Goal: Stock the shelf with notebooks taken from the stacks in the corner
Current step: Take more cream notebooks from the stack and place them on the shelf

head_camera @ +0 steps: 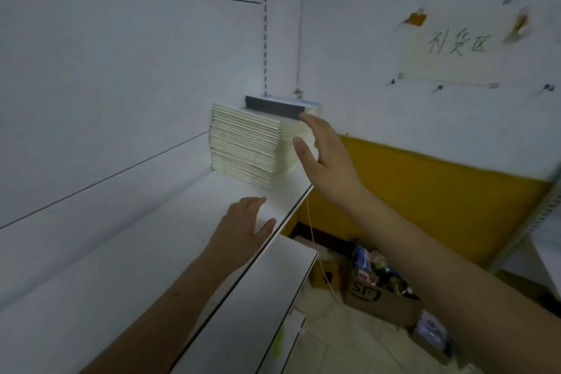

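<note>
White shelf (127, 252) | notebooks (246, 146) in corner | both hands' fingers spread, holding nothing

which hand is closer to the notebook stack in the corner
Right. The right hand is open at the front of the notebook stack; the left hand hovers lower over the shelf.

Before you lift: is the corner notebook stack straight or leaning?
Upright, uneven: the notebook stack lies flat on the shelf, top dark notebooks offset rightward.

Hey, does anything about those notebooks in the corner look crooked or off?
Yes. The dark-spined notebooks on top sit offset from the pale stack below, overhanging toward the wall side, so the pile isn't squared up.
</note>
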Demonstrator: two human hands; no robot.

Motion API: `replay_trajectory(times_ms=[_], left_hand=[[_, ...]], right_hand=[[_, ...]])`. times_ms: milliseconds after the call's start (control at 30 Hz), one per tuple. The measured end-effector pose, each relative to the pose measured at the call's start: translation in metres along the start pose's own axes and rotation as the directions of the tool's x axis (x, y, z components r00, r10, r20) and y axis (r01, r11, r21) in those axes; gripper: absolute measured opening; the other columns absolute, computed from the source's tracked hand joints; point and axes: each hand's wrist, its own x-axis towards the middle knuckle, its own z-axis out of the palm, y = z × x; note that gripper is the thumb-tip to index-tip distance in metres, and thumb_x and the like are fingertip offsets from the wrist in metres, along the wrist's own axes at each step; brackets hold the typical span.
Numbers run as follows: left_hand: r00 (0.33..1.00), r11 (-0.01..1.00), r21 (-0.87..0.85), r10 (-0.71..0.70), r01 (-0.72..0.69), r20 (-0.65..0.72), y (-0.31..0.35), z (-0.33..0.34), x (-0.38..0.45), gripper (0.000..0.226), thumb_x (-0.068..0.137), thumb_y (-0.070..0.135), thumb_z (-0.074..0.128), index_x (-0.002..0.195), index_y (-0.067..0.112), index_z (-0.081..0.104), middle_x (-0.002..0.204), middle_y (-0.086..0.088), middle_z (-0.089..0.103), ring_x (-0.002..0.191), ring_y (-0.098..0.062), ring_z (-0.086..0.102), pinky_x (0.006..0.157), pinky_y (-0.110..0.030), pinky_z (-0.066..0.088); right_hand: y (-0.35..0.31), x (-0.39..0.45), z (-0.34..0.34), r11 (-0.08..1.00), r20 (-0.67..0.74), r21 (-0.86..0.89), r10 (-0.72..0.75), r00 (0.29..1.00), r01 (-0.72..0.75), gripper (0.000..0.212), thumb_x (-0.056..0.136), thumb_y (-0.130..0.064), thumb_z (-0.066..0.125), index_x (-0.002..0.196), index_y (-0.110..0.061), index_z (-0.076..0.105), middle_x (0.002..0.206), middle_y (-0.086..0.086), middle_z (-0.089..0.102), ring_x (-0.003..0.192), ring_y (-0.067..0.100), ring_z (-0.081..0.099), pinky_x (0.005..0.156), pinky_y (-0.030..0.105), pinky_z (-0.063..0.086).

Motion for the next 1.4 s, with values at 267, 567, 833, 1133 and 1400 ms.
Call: replay_trajectory(times_ms=[267,567,833,1133,1400], left_hand=[[0.997,0.982,0.173,-0.076,0.08,-0.032,-0.031,0.049,0.04,0.081,0.08,0.064,0.017,0.14,0.019,0.049,0.149,-0.006,0.043,0.138,-0.026,0.037,0.112,-0.044,0.026],[0.991,0.988,0.085,-0.124,0.128,-0.051,-0.036,0.046,0.041,0.07,0.084,0.063,0.023,0.136,0.027,0.052,0.145,0.008,0.044,0.135,-0.009,0.035,0.114,-0.033,0.024],[0.928,0.507,-0.821,-0.365,0.264,0.073,-0.024,0.008,0.048,0.056,0.082,0.065,0.056,0.12,0.024,0.063,0.119,0.005,0.07,0.113,-0.012,0.064,0.111,-0.04,0.038],[0.858,-0.438,-0.895,-0.489,-0.087,0.156,-0.01,-0.03,0.032,0.076,0.085,0.071,0.047,0.134,0.014,0.058,0.134,-0.016,0.059,0.125,-0.035,0.056,0.101,-0.056,0.042],[0.724,-0.229,-0.973,-0.675,-0.022,0.142,-0.017,-0.024,0.027,0.042,0.093,0.012,0.053,0.135,0.008,0.052,0.122,-0.016,0.067,0.108,-0.036,0.066,0.084,-0.05,0.056]], right_hand=[[0.07,0.072,0.035,0.998,0.11,-0.062,0.014,0.994,-0.007,0.063,0.099,-0.048,0.043,0.151,-0.018,0.027,0.157,-0.002,0.028,0.144,0.011,0.021,0.113,0.021,0.013],[0.086,0.117,0.082,1.0,0.151,0.008,-0.008,0.989,0.007,0.055,0.094,-0.063,0.037,0.113,-0.021,0.068,0.111,-0.007,0.069,0.109,0.008,0.06,0.119,0.029,0.004],[0.05,0.049,0.08,0.958,-0.258,0.122,-0.221,0.941,0.259,0.041,0.104,-0.031,0.034,0.115,-0.01,0.068,0.114,0.001,0.07,0.113,-0.004,0.053,0.108,0.031,0.038],[0.05,-0.02,0.133,0.826,0.221,0.083,-0.561,0.798,0.557,0.039,0.103,-0.034,0.042,0.13,-0.013,0.06,0.131,0.0,0.062,0.122,0.012,0.056,0.103,0.036,0.044],[0.059,0.04,0.095,0.864,-0.01,-0.022,-0.504,0.864,0.504,0.035,0.099,-0.031,0.048,0.124,-0.011,0.064,0.133,0.003,0.06,0.122,0.016,0.053,0.105,0.04,0.041]])
